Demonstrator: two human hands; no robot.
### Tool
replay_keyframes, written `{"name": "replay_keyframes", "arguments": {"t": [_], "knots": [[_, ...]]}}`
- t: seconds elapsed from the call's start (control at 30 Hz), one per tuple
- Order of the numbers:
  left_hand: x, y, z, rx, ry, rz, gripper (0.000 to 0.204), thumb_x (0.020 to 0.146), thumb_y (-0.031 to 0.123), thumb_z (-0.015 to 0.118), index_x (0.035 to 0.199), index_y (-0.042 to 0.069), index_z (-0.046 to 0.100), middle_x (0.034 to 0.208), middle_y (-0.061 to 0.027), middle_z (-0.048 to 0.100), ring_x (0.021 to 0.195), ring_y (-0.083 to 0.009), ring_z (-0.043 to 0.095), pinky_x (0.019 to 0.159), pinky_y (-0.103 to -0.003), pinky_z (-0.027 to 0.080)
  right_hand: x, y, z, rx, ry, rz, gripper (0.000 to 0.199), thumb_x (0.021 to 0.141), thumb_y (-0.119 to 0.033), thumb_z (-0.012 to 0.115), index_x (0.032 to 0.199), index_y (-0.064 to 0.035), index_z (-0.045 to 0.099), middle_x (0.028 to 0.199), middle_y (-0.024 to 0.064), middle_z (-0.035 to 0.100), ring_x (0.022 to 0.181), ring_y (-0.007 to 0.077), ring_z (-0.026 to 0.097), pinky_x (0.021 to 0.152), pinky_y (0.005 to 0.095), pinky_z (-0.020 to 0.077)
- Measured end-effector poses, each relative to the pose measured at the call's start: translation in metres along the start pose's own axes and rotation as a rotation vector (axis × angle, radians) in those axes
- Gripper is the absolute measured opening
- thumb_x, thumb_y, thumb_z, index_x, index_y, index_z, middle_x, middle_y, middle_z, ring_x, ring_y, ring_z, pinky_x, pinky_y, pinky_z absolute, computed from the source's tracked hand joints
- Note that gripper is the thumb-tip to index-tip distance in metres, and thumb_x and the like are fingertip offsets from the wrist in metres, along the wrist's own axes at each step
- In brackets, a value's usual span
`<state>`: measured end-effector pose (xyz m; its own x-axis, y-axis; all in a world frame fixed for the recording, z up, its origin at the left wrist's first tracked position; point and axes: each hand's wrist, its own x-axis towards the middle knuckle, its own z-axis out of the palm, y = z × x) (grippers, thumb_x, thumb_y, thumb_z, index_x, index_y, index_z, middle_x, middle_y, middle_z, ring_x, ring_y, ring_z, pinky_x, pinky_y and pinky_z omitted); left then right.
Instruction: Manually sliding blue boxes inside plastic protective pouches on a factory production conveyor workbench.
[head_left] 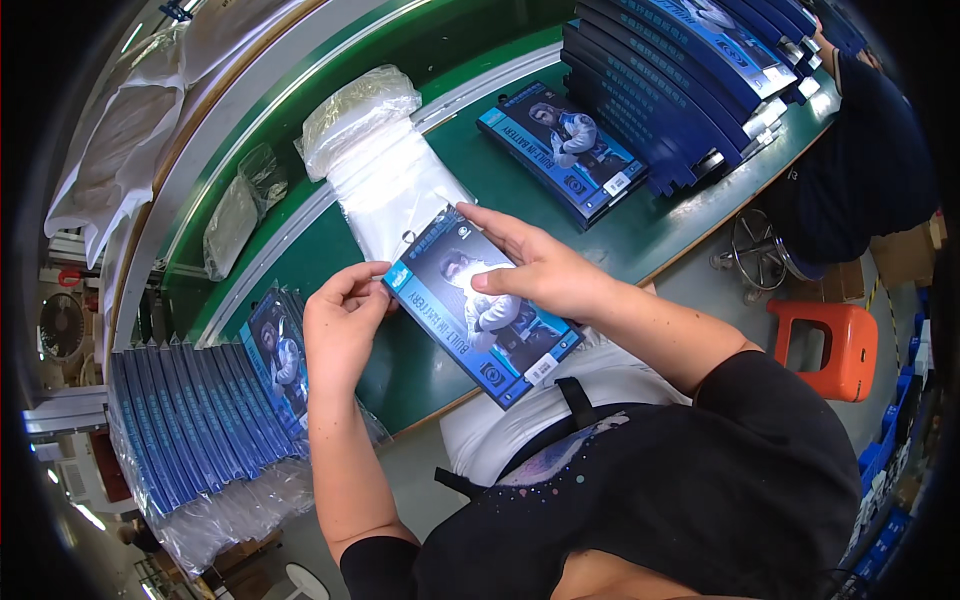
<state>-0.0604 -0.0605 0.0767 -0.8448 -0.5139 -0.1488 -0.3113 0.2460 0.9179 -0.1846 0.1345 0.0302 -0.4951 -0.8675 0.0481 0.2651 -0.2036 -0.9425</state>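
Gripping a flat, dark-blue printed cardboard box (440,320) between thumb and fingers, the right hand (545,268) holds it above the near edge of a green tabletop (405,388); the left hand (343,318) curls at its left corner, though whether it grips is hard to tell. White-clear plastic sleeves (390,175) lie beyond; right, an orange plastic stool (852,350) stands on grey floor (735,312).

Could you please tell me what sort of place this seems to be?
Probably a factory packing station: the blue box in hand matches a tall stack of boxes on the green bench, where a pile of clear bags also lies.
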Motion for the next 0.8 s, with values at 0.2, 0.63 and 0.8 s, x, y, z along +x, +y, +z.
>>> {"name": "replay_keyframes", "arguments": {"t": [0.2, 0.63, 0.8], "knots": [[-0.021, 0.008, 0.019, 0.393, 0.203, 0.358, 0.024, 0.084, -0.004, 0.059, 0.107, -0.001, 0.065, 0.088, -0.0053, 0.063, 0.08, -0.0108, 0.062, 0.075, -0.025, 0.052, -0.003, -0.005, 0.01, -0.016, 0.087, 0.02, 0.07, 0.084, 0.0, 0.062, 0.143, 0.0087, 0.025, 0.137, 0.0222, 0.044, 0.126, 0.0223, 0.044, 0.105, 0.0326, 0.035], [-0.029, -0.017, 0.045, -0.875, 0.133, -0.109, 0.029, 0.091, 0.014, 0.06, 0.116, -0.001, 0.058, 0.109, -0.0108, 0.065, 0.098, -0.022, 0.064, 0.085, -0.036, 0.053, -0.011, -0.017, 0.025, -0.168, 0.096, 0.249, 0.027, 0.076, -0.022, 0.082, 0.083, -0.0018, 0.065, 0.063, -0.0039, 0.056, 0.058, 0.0016, 0.044, 0.049, 0.0206, 0.032], [-0.019, -0.006, 0.009, -1.139, 0.045, -0.193, 0.035, 0.093, 0.02, 0.056, 0.119, -0.003, 0.055, 0.114, -0.0152, 0.064, 0.104, -0.0278, 0.063, 0.092, -0.043, 0.051, -0.016, -0.04, 0.015, -0.426, -0.301, -0.046, 0.104, 0.07, -0.009, 0.082, 0.15, -0.007, 0.017, 0.086, 0.0092, 0.061, 0.077, 0.0121, 0.061, 0.069, 0.0281, 0.0499]]}}
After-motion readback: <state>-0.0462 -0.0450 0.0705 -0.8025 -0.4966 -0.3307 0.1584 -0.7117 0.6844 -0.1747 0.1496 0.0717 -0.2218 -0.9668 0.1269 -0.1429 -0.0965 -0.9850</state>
